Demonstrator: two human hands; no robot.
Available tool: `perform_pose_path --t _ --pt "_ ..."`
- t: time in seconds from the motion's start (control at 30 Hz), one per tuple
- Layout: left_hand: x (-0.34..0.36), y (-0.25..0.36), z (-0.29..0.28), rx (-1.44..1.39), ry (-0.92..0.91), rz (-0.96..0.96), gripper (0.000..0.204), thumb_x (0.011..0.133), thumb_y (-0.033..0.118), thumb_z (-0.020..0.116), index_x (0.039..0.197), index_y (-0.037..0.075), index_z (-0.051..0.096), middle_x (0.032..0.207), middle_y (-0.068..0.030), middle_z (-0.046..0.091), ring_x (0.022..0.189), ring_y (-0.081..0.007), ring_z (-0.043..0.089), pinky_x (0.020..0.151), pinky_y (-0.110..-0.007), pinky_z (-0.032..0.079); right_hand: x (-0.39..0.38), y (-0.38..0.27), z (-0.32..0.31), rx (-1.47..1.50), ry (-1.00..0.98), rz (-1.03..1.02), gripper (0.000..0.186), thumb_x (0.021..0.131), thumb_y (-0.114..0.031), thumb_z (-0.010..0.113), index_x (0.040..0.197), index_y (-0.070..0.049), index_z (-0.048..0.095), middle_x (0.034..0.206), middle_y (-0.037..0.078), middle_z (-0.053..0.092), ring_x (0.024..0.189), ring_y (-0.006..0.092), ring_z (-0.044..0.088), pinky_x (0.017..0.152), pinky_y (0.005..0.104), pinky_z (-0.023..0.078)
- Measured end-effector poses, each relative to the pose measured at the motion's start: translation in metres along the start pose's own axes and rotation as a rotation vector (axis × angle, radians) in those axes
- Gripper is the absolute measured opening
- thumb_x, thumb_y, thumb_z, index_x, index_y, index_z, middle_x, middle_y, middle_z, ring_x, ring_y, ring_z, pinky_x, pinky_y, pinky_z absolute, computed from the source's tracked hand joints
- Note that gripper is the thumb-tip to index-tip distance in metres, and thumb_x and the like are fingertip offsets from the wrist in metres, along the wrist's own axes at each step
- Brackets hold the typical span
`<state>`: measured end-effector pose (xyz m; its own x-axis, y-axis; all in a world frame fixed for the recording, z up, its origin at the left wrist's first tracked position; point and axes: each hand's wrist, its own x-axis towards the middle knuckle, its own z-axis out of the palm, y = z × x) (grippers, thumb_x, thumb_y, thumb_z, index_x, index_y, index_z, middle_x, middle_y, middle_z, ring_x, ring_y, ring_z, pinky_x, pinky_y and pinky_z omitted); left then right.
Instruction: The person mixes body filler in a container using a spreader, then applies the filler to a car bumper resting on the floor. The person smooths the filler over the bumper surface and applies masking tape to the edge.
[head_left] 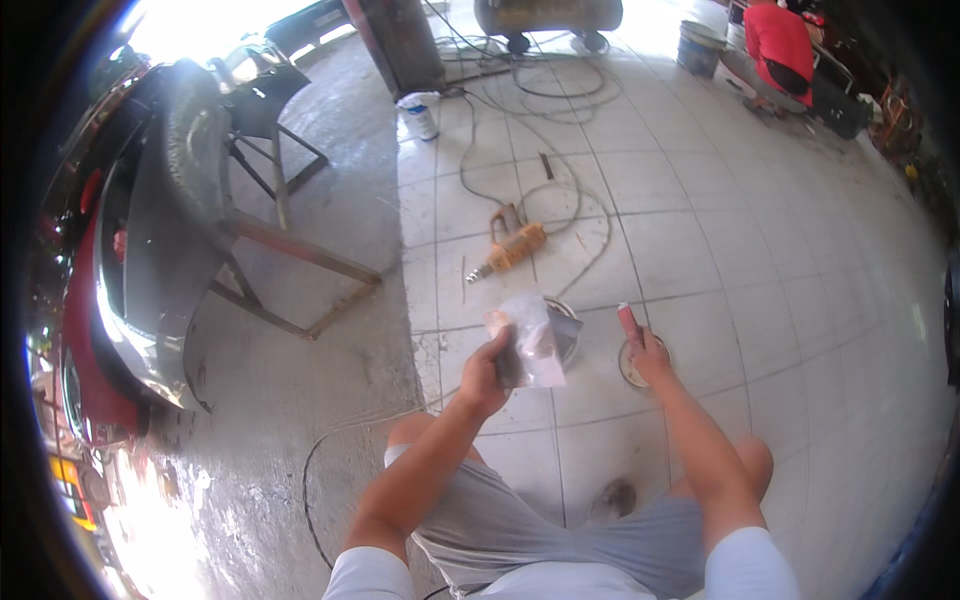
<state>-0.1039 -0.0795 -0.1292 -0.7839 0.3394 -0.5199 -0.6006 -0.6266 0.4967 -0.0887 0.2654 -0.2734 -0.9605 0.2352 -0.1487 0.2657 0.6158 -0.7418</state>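
My left hand (488, 372) is closed on a translucent plastic bag (538, 340) with something pale and brownish inside. Partly hidden behind the bag is a round container (563, 310) with a grey flat piece (566, 330) at it. My right hand (650, 360) grips a small red object (627, 318), perhaps a handle or tube, held upright above a round pale lid or disc (634, 372). A yellow power tool (515, 247) with a metal nozzle lies on the tiles beyond my hands, its cord running away in loops.
Car body panels (140, 260) rest on metal stands (300, 230) at left. Hoses (560, 95), a white bucket (420, 115), a red-brown post (390, 50) and a tank (548, 12) are farther back. A person in red (775, 50) crouches by a grey bucket (700, 48) at upper right.
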Motion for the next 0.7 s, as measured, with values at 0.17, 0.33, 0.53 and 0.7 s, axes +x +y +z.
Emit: perform_pose_path --t 0.17,0.33,0.53,0.7 --pt "0.041 0.007 0.036 -0.013 0.084 0.121 0.036 0.108 0.031 0.059 0.132 0.004 0.065 0.129 -0.0087 0.071 0.118 -0.0261 0.069 0.106 -0.045 0.054 0.003 -0.132 -0.090 0.210 -0.196 0.023 0.048 0.114 -0.041 0.045 0.110 0.001 0.068 0.079 0.013 0.073 0.067 0.0204 0.074 0.064 0.0363 0.059" --pt "0.088 -0.016 0.019 -0.074 0.009 0.189 0.034 0.106 0.030 0.062 0.128 0.005 0.067 0.122 -0.0080 0.073 0.111 -0.0257 0.071 0.101 -0.044 0.056 -0.005 -0.166 -0.100 0.449 -0.112 -0.185 0.037 0.113 -0.025 0.045 0.117 0.006 0.066 0.094 0.014 0.075 0.076 0.0209 0.074 0.076 0.0348 0.062" --pt "0.049 0.000 0.031 0.017 0.214 0.167 0.030 0.104 0.029 0.064 0.123 0.006 0.069 0.116 -0.0044 0.072 0.104 -0.0226 0.071 0.093 -0.041 0.058 -0.015 -0.194 -0.097 0.713 -0.251 -0.088 0.029 0.108 -0.008 0.051 0.135 0.003 0.056 0.114 0.015 0.071 0.084 0.0195 0.072 0.076 0.0351 0.062" --pt "0.055 -0.002 0.027 0.044 0.218 0.269 0.028 0.102 0.026 0.068 0.119 0.004 0.069 0.114 -0.0066 0.071 0.103 -0.0216 0.069 0.090 -0.040 0.058 -0.007 -0.202 -0.081 0.550 -0.310 -0.126 0.020 0.104 -0.007 0.063 0.120 0.004 0.065 0.101 0.011 0.074 0.079 0.0155 0.072 0.073 0.0316 0.062"
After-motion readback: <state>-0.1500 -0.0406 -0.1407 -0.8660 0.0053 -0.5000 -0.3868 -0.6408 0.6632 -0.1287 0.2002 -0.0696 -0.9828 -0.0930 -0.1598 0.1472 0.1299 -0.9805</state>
